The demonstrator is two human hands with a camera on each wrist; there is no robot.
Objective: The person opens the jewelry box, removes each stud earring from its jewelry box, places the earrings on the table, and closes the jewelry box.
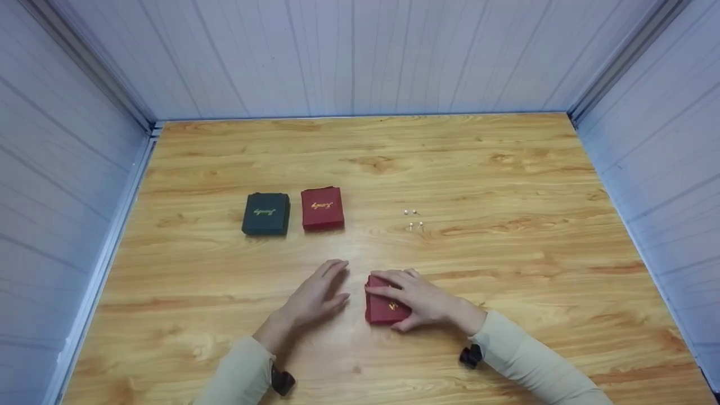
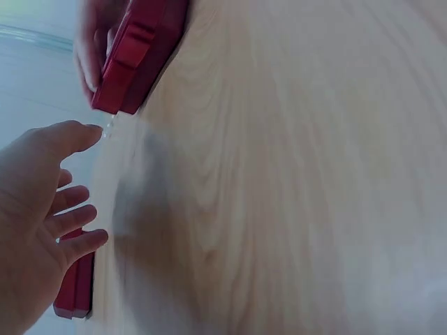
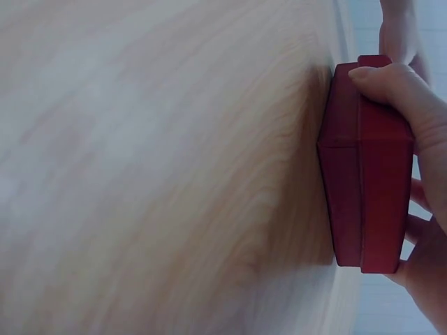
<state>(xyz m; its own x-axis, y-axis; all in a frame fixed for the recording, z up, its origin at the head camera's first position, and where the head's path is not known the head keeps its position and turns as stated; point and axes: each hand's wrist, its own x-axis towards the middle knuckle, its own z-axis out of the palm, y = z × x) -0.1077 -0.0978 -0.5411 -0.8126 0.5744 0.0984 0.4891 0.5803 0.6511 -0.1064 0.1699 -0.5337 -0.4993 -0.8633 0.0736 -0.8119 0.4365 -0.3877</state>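
Observation:
A small red jewelry box point(image 1: 378, 310) with gold lettering sits on the table near the front, its lid closed. My right hand point(image 1: 423, 298) holds it from above, thumb on the near side and fingers over the top and far side; the right wrist view shows the thumb point(image 3: 391, 82) against the box's side wall point(image 3: 363, 202). To the left of the box is my left hand point(image 1: 316, 295), its fingers loosely bent and apart from the box. In the left wrist view that hand point(image 2: 35, 209) has nothing in its grasp, and the red box point(image 2: 136, 59) shows a fabric loop at its edge.
A second red box point(image 1: 323, 209) with gold lettering stands farther back, beside a dark green box point(image 1: 266, 214) on its left. Several tiny stud earrings point(image 1: 421, 224) lie right of them. Pale panel walls point(image 1: 349, 56) border the wooden table point(image 1: 506, 236) at the back and sides.

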